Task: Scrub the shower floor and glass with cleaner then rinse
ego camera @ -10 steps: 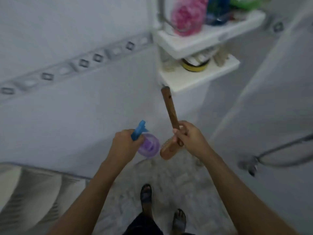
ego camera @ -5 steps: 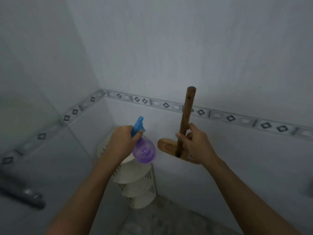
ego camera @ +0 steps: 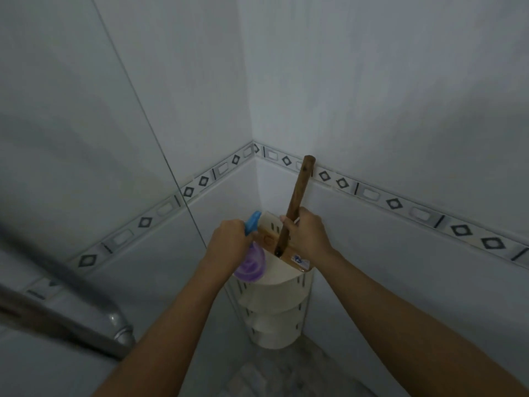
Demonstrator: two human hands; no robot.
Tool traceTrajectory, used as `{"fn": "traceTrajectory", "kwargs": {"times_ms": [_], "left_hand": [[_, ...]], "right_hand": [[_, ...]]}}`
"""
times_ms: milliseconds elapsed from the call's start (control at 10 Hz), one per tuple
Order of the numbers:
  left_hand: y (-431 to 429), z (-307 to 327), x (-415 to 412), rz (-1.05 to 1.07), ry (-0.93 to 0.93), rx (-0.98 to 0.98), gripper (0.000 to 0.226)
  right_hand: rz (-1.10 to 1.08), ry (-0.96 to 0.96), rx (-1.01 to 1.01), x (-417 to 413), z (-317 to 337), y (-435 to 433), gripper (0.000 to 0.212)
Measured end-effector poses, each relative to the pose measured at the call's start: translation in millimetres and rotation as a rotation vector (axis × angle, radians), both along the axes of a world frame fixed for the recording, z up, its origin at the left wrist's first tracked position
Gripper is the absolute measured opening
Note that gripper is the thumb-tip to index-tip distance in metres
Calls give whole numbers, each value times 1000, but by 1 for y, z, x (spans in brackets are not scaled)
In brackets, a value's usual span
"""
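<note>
The head camera looks into a corner of the shower. The left hand point(ego camera: 229, 242) is curled round the neck of the purple spray bottle point(ego camera: 251, 266). The right hand point(ego camera: 307, 236) grips the wooden brush point(ego camera: 296, 196) low on its stick, and the stick points up. Both things are held up in front of the top of the white corner shelf point(ego camera: 274, 305). The glass point(ego camera: 71, 138) is on the left and the floor point(ego camera: 274, 376) is down below. I see no foam or water on them, so I think spraying, scrubbing and rinsing are all left to do.
</note>
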State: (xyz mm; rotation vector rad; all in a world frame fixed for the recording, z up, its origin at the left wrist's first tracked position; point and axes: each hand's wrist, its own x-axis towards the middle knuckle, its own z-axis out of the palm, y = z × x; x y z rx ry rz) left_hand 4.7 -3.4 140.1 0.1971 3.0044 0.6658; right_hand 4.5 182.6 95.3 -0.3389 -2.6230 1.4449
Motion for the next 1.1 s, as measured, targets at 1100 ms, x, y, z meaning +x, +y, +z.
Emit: {"fn": "traceTrajectory", "kwargs": {"times_ms": [1100], "left_hand": [[-11,-73,-48,35,140,-275,50]], "right_hand": [[92,-183,-24,-39,-78,-12,15]]}}
